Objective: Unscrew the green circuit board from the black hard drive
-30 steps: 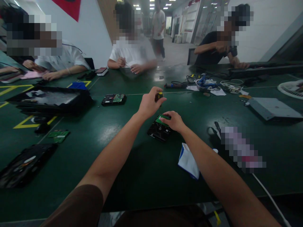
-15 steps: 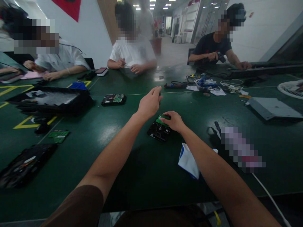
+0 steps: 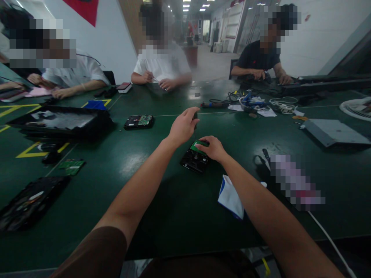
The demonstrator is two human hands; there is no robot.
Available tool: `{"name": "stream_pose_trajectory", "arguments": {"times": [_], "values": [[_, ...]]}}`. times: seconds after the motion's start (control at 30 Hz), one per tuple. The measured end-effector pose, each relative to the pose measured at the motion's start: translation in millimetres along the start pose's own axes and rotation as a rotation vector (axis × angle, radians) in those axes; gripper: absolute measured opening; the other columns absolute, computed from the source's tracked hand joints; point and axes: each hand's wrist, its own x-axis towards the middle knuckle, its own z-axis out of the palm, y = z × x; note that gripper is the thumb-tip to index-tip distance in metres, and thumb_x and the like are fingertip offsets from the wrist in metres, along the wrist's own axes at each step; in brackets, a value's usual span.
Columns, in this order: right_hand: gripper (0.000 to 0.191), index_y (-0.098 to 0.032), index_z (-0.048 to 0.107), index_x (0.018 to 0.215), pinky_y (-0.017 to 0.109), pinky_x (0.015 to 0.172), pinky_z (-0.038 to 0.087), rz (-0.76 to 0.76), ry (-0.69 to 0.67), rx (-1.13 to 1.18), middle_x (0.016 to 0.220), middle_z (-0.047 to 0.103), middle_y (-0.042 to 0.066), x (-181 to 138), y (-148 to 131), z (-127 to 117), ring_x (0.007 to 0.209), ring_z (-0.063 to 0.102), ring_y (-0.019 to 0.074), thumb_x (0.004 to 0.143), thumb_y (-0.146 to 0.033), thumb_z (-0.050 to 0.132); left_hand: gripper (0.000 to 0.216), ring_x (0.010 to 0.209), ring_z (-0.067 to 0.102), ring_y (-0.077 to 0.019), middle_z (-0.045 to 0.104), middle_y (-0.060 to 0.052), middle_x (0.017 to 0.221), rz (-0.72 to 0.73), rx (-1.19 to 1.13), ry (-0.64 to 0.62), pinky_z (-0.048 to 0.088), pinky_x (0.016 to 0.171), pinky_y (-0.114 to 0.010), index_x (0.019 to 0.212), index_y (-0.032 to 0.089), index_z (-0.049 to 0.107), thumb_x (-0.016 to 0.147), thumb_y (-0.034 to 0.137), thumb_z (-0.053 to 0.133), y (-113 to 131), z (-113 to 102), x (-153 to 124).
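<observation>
A black hard drive point(image 3: 193, 161) with a green circuit board point(image 3: 197, 145) lies on the green table in front of me. My right hand point(image 3: 213, 148) grips its right far side, with the thumb on the board. Above the drive's far edge, my left hand point(image 3: 183, 125) is closed around a dark-handled screwdriver point(image 3: 196, 120). The screwdriver stands upright, and its thin shaft reaches down to the far end of the drive. The fingers partly hide the handle, and the tip is too small to make out.
Another hard drive point(image 3: 139, 122) lies beyond my left arm, near stacked black trays point(image 3: 60, 123). A larger black drive point(image 3: 29, 202) and a loose green board point(image 3: 72, 166) lie left. A white-blue cloth point(image 3: 231, 197) is beside my right forearm. Cables and a grey metal box point(image 3: 337, 132) lie right. Several people sit opposite.
My left hand has shifted very slightly on the screwdriver, whose shaft now shows more clearly. The right hand and drive stay put. The person at far right has lowered the hand with the dark tool.
</observation>
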Motion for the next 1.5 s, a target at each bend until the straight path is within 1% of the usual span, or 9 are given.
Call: {"name": "stream_pose_trajectory", "arguments": {"times": [0.13, 0.27, 0.4, 0.53, 0.8, 1.07, 1.27, 1.4, 1.5], "values": [[0.035, -0.027, 0.078, 0.116, 0.04, 0.092, 0.055, -0.001, 0.004, 0.0, 0.118, 0.078, 0.007, 0.3, 1.2, 1.1, 0.107, 0.072, 0.0262, 0.091, -0.051, 0.076, 0.045, 0.126, 0.065, -0.0266, 0.065, -0.011, 0.139, -0.003, 0.085, 0.033, 0.054, 0.107, -0.041, 0.143, 0.025, 0.062, 0.1, 0.014, 0.058, -2.7, -3.6, 1.1], [0.034, -0.027, 0.078, 0.115, 0.039, 0.093, 0.055, 0.003, 0.011, 0.007, 0.119, 0.078, 0.007, 0.7, 3.3, 2.6, 0.109, 0.071, 0.0261, 0.091, -0.05, 0.077, 0.044, 0.126, 0.067, -0.0304, 0.066, -0.014, 0.142, -0.037, 0.11, 0.015, 0.055, 0.107, -0.046, 0.146, 0.021, 0.056, 0.103, 0.014, 0.053, -3.2, 0.0, 0.8], [0.034, -0.027, 0.078, 0.115, 0.04, 0.091, 0.055, -0.002, 0.007, 0.012, 0.119, 0.078, 0.007, 0.7, 3.3, 1.8, 0.108, 0.071, 0.0262, 0.091, -0.05, 0.076, 0.047, 0.119, 0.072, -0.0348, 0.07, -0.019, 0.134, -0.127, 0.068, 0.033, 0.056, 0.103, -0.051, 0.143, 0.018, 0.047, 0.1, 0.025, 0.067, -1.3, 4.5, -0.7], [0.034, -0.027, 0.078, 0.116, 0.04, 0.091, 0.055, 0.001, -0.005, 0.01, 0.119, 0.078, 0.007, 1.4, 3.2, 1.4, 0.107, 0.071, 0.0264, 0.091, -0.05, 0.075, 0.056, 0.119, 0.072, -0.0321, 0.071, -0.017, 0.133, -0.089, -0.041, 0.078, 0.057, 0.102, -0.048, 0.137, 0.021, 0.042, 0.094, 0.026, 0.077, -1.9, 8.1, -2.6], [0.036, -0.027, 0.078, 0.118, 0.041, 0.092, 0.055, 0.011, -0.001, 0.013, 0.119, 0.078, 0.008, 1.6, 3.3, 2.8, 0.109, 0.071, 0.027, 0.09, -0.051, 0.077, 0.044, 0.127, 0.068, -0.0309, 0.063, -0.021, 0.143, 0.014, -0.02, 0.006, 0.055, 0.107, -0.05, 0.144, 0.016, 0.043, 0.101, 0.016, 0.055, -5.4, 12.7, -2.7], [0.037, -0.026, 0.078, 0.117, 0.042, 0.09, 0.055, -0.009, 0.006, 0.014, 0.118, 0.078, 0.008, 0.6, 2.4, 1.5, 0.106, 0.072, 0.0273, 0.091, -0.052, 0.075, 0.062, 0.137, 0.055, -0.0322, 0.056, -0.019, 0.146, 0.05, 0.121, 0.015, 0.049, 0.114, -0.05, 0.162, 0.018, 0.036, 0.103, 0.019, 0.053, -8.7, 10.4, -0.4], [0.036, -0.027, 0.078, 0.117, 0.041, 0.091, 0.055, -0.004, -0.002, -0.01, 0.118, 0.078, 0.007, 1.8, 3.3, 2.4, 0.107, 0.071, 0.0267, 0.091, -0.052, 0.075, 0.06, 0.133, 0.057, -0.0309, 0.059, -0.015, 0.14, 0.063, 0.188, 0.041, 0.05, 0.114, -0.048, 0.158, 0.023, 0.045, 0.099, 0.013, 0.055, -11.8, 8.4, 0.2], [0.037, -0.027, 0.077, 0.118, 0.041, 0.093, 0.055, -0.016, -0.006, -0.009, 0.119, 0.078, 0.007, 1.7, 3.9, 2.5, 0.107, 0.071, 0.0262, 0.091, -0.052, 0.075, 0.06, 0.144, 0.053, -0.0308, 0.056, -0.015, 0.154, 0.061, 0.151, 0.011, 0.047, 0.119, -0.05, 0.155, 0.022, 0.045, 0.098, 0.005, 0.047, -10.4, 8.0, 0.2], [0.038, -0.026, 0.077, 0.118, 0.042, 0.093, 0.055, -0.006, -0.01, -0.009, 0.12, 0.077, 0.007, 1.6, 3.4, 1.8, 0.107, 0.071, 0.0263, 0.091, -0.053, 0.075, 0.05, 0.143, 0.056, -0.032, 0.052, -0.02, 0.159, 0.001, 0.102, 0.016, 0.05, 0.116, -0.051, 0.151, 0.017, 0.043, 0.102, 0.011, 0.048, -6.1, 8.1, -0.5]]}}
